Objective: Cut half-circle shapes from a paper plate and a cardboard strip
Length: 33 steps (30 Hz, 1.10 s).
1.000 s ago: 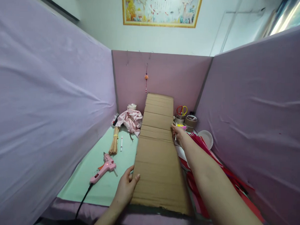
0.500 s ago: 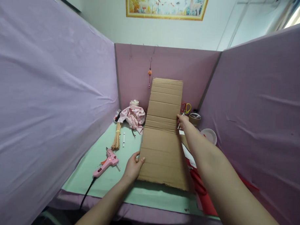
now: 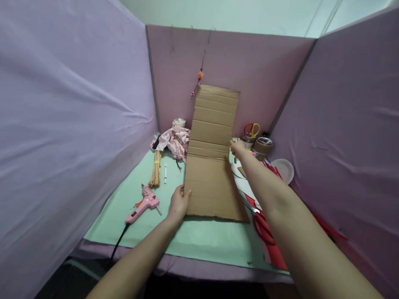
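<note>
A long creased cardboard sheet [image 3: 212, 158] stands tilted, its lower edge on the green mat [image 3: 196, 236] and its top leaning toward the back partition. My left hand [image 3: 179, 203] grips its lower left edge, thumb on the front face. My right hand [image 3: 238, 147] holds the sheet's right edge at mid-height and also pinches a thin white pen-like stick.
A pink glue gun [image 3: 141, 208] with its cord lies left of the sheet. Behind it are a bundle of sticks [image 3: 155, 174], a white marker [image 3: 165, 173] and pink cloth [image 3: 175, 142]. Scissors [image 3: 251, 129], tape rolls [image 3: 263, 146], a paper plate [image 3: 284, 170] and red paper strips [image 3: 268, 239] crowd the right. Purple partitions enclose three sides.
The cardboard has been pushed away from me and raised steeper against the back wall; both hands moved forward with it, uncovering the near part of the green mat.
</note>
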Each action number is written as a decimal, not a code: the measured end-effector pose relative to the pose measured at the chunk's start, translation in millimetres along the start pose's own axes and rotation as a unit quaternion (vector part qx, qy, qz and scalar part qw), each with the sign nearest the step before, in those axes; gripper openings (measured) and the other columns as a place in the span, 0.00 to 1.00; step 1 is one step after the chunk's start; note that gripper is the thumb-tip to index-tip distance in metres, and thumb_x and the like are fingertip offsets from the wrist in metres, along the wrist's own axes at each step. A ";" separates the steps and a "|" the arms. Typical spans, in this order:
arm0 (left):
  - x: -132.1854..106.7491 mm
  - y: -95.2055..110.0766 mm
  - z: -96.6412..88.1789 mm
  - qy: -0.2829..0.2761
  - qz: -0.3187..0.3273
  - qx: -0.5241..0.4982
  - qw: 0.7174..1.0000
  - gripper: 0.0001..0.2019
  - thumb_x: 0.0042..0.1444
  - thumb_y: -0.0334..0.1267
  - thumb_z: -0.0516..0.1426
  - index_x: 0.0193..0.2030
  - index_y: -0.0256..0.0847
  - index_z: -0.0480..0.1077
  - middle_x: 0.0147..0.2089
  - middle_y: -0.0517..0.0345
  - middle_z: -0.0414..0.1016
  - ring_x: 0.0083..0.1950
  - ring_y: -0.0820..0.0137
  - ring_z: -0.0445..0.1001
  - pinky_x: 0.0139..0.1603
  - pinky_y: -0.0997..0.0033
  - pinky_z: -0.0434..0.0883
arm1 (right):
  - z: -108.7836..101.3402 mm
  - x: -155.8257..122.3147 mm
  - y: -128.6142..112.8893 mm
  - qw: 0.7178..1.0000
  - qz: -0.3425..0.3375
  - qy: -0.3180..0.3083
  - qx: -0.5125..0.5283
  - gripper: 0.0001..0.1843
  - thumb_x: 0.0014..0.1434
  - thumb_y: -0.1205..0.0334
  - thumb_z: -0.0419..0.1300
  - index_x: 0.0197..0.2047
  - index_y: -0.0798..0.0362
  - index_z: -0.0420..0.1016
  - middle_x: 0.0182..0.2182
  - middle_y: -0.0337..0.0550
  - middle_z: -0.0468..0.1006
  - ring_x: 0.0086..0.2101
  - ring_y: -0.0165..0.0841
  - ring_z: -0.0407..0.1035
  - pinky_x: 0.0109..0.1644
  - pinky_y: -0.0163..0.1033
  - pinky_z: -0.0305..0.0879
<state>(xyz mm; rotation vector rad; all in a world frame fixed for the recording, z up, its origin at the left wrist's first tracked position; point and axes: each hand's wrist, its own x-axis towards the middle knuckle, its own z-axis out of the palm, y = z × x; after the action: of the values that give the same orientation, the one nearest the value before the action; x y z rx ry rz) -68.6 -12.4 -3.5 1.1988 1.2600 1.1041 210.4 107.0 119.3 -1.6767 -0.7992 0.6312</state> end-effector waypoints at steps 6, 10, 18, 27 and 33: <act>0.6 -0.1 1.2 0.014 0.004 0.016 1.000 0.21 0.53 0.38 0.61 0.54 0.35 0.67 0.37 0.48 0.80 0.39 0.62 0.78 0.40 0.66 0.71 | -32.7 -91.8 41.6 0.970 -0.041 -0.140 -0.193 0.08 0.61 0.63 0.58 0.41 0.59 0.74 0.35 0.46 0.78 0.31 0.32 0.71 0.35 0.38 0.68; -2.6 2.2 4.3 0.020 0.004 0.028 0.999 0.20 0.54 0.36 0.59 0.54 0.35 0.67 0.40 0.46 0.79 0.41 0.61 0.78 0.41 0.65 0.71 | -44.9 -171.0 79.7 0.926 -0.120 -0.221 -0.280 0.03 0.56 0.68 0.59 0.32 0.54 0.74 0.26 0.40 0.77 0.26 0.31 0.68 0.30 0.33 0.58; 8.7 22.7 0.4 -0.021 -0.071 0.049 0.996 0.15 0.45 0.33 0.64 0.41 0.33 0.71 0.31 0.50 0.78 0.34 0.61 0.77 0.38 0.65 0.71 | -47.4 -198.8 108.4 0.876 -0.217 -0.189 -0.388 0.08 0.61 0.61 0.52 0.36 0.53 0.71 0.33 0.48 0.77 0.33 0.37 0.68 0.33 0.35 0.51; 46.4 38.6 5.0 -0.092 -0.155 0.006 0.984 0.08 0.48 0.38 0.63 0.31 0.35 0.72 0.23 0.53 0.74 0.28 0.65 0.76 0.33 0.66 0.73 | -53.7 -196.2 112.4 0.860 -0.242 -0.209 -0.398 0.07 0.61 0.59 0.53 0.35 0.51 0.69 0.32 0.44 0.77 0.32 0.36 0.68 0.33 0.34 0.53; 48.6 28.8 13.2 -0.105 -0.138 -0.072 0.982 0.13 0.49 0.39 0.65 0.39 0.36 0.71 0.32 0.51 0.79 0.37 0.62 0.79 0.41 0.60 0.75 | -58.8 -201.3 110.4 0.856 -0.252 -0.230 -0.388 0.05 0.60 0.62 0.53 0.38 0.51 0.68 0.33 0.43 0.76 0.33 0.35 0.69 0.36 0.35 0.56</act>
<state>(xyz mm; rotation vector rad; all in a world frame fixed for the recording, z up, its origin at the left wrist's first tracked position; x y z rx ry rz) -52.6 37.9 20.5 0.9698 1.1238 0.8266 148.8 -102.2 26.7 -1.9021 -1.9699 0.3390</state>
